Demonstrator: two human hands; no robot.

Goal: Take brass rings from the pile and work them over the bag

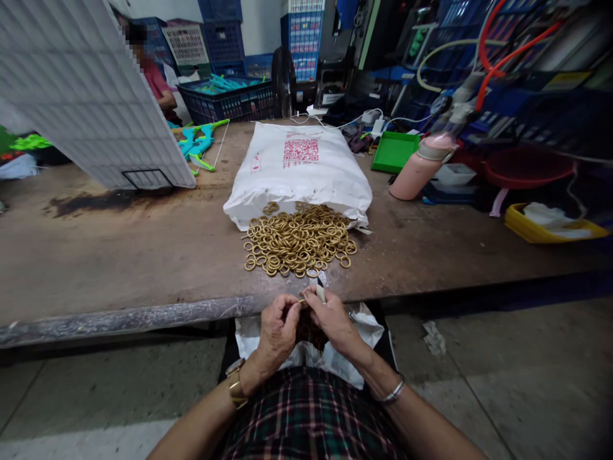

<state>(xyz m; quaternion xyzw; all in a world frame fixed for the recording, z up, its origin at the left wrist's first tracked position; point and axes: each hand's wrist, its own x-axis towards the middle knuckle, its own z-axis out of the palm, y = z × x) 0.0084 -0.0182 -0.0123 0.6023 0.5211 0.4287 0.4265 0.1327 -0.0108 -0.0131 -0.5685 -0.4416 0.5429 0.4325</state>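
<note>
My left hand (280, 327) is closed in a pinch on a gold ring (302, 301), held just past the table's front edge. Close beside it, my right hand (331, 319) is closed around a small knife-like tool (320, 292) with a pale body and a dark tip; its exact kind is hard to make out. The right fingertips meet the ring too. Ahead of both hands, a heap of gold rings (299, 239) spills from the mouth of a white sack (272, 156) lying on the table. Under my hands, a white sheet or bag (366, 322) on my lap holds dark brownish pieces, partly hidden.
A white ribbed panel (110, 96) leans at the left, with a person (160, 89) behind it. A toy bow (204, 144) lies beside it. On the right are a green tray (395, 151), a pink bottle (416, 169) and a yellow tray (550, 233). Crates (225, 102) stand behind.
</note>
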